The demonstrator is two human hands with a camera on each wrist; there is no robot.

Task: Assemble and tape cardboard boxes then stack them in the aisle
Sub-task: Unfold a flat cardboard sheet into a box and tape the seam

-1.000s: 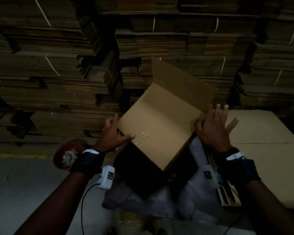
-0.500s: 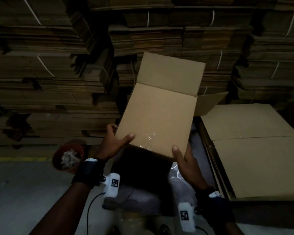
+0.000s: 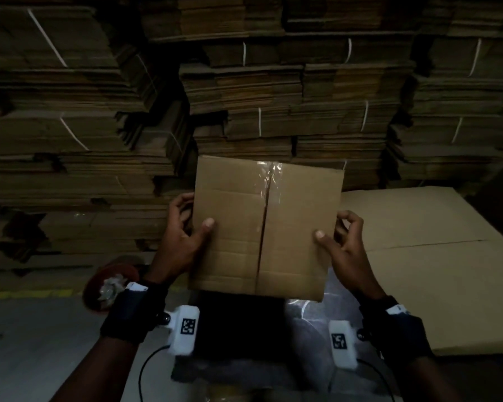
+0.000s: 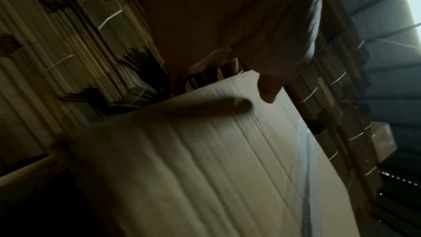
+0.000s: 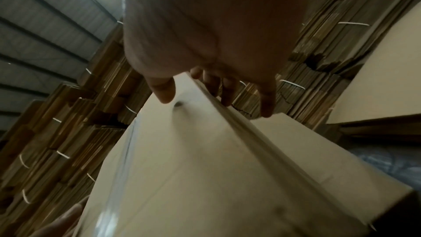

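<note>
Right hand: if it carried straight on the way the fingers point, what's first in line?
Likely the bundled stacks of flat cardboard behind the box. The right hand grips the box's right edge, fingers pointing past it toward that wall; depth is unclear.

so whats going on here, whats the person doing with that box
A person is holding up a cardboard box with both hands: the left hand grips its left edge, thumb on the face, and the right hand grips its right edge the same way. The face turned toward them has its two flaps closed, with clear tape visible along the upper part of the centre seam. Strapped bundles of flat cardboard are piled high behind.
</note>
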